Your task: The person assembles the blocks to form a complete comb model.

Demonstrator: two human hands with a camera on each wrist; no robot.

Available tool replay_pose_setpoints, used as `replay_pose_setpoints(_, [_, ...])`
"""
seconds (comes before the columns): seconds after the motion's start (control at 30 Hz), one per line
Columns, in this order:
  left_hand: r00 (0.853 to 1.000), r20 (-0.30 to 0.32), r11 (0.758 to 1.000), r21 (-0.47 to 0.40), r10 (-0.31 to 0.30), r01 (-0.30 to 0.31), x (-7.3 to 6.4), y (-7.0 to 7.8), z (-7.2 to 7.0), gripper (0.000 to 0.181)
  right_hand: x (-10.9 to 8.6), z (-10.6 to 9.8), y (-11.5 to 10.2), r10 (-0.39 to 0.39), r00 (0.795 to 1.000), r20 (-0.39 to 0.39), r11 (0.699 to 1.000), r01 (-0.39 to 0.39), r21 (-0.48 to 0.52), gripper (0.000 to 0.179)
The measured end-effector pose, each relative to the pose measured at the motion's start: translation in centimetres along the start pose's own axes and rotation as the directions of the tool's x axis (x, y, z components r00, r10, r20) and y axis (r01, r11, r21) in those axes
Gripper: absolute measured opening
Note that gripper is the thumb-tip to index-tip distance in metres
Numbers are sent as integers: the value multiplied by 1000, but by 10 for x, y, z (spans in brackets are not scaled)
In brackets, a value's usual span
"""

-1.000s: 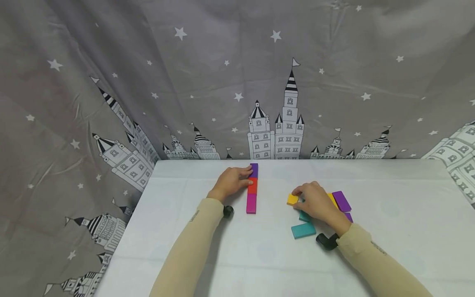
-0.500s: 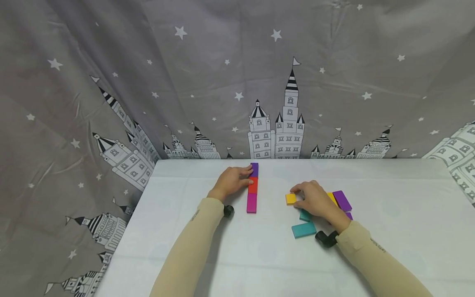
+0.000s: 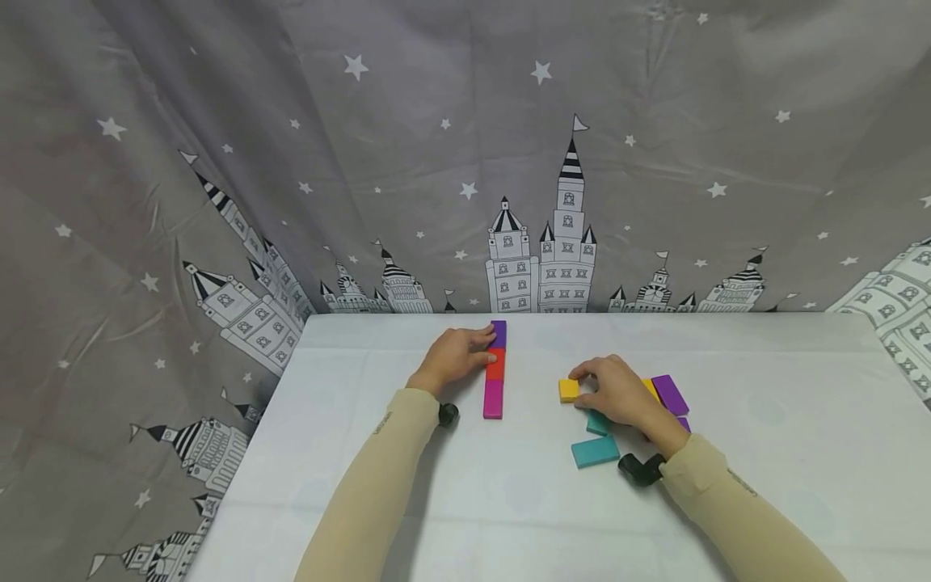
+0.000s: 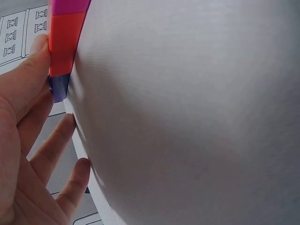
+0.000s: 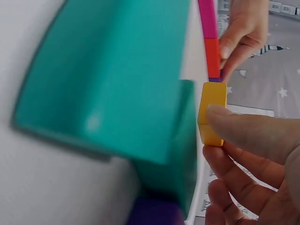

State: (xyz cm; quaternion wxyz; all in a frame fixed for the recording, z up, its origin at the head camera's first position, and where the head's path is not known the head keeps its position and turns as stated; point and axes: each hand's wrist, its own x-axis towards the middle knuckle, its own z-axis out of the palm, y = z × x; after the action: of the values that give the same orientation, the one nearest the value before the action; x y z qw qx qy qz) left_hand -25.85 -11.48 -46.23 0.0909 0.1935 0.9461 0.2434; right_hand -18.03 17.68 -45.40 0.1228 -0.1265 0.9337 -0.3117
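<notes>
"Where is the yellow rectangular block (image 3: 568, 391)?"

"Pinched between thumb and finger of my right hand (image 3: 618, 394), so that one is nearer. It lies to the right of the straight row of coloured blocks (image 3: 496, 372), level with the smooth magenta block (image 3: 493, 400) at the near end, white counter (image 3: 531, 396) between. I judge the next move turns on that sideways gap."

"And the row's long axis?"

"Straight away from me: magenta, glossy red block (image 3: 495, 371), then the purple block (image 3: 499, 333). (The yellow one's own axis I can't judge; from above it looks nearly square.)"

"Your left hand (image 3: 451, 357)?"

"Not gripping: thumb touching red, a finger against purple, the others extended."

"Any writing?"

"Small dark print (image 3: 742, 483) on each beige sleeve (image 3: 385, 477), too small to read; I see no labels on the blocks."
</notes>
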Motion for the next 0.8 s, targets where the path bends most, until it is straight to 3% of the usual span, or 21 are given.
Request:
replay_pose_setpoints(0.3, [1000,1,1000,-4,-11,11,0,2,0,54,-10,-7,-12,-86,994,-68,996,88,23,33])
replay_pose_setpoints(0.8, [1000,5,1000,8,-29,29,1,1,2,54,-19,8,-48,-108,991,-81,990,115,77,31])
